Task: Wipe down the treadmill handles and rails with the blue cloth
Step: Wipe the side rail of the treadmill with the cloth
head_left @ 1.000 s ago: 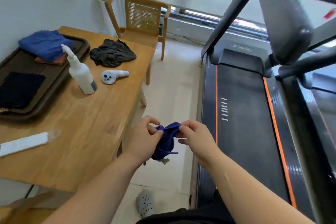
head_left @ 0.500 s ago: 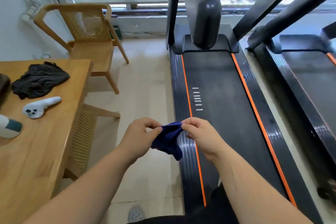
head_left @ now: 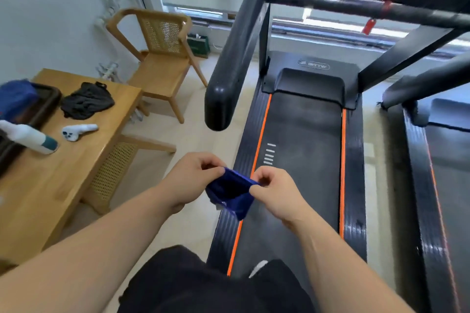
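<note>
A small dark blue cloth (head_left: 231, 192) hangs folded between both hands at waist height, over the left edge of the treadmill belt (head_left: 302, 160). My left hand (head_left: 195, 180) pinches its left corner and my right hand (head_left: 276, 192) pinches its right corner. The treadmill's thick black left handle (head_left: 229, 68) slopes down toward me, its rounded end above and a little left of the cloth. A black crossbar (head_left: 356, 7) runs across the top, with a red tag hanging from it. The right rail (head_left: 407, 51) slants up at the right.
A wooden table (head_left: 63, 185) stands at the left with a white spray bottle (head_left: 28, 136), a white controller (head_left: 76, 131), a dark cloth (head_left: 87, 103) and a dark tray (head_left: 38, 107) holding a blue towel. A wooden chair (head_left: 162, 58) sits behind it. A second treadmill (head_left: 445, 173) is at the right.
The view has swung right and up from the table to the treadmill, bringing the left handle and crossbar into sight. Both hands still pinch the cloth, now spread a little wider between them.
</note>
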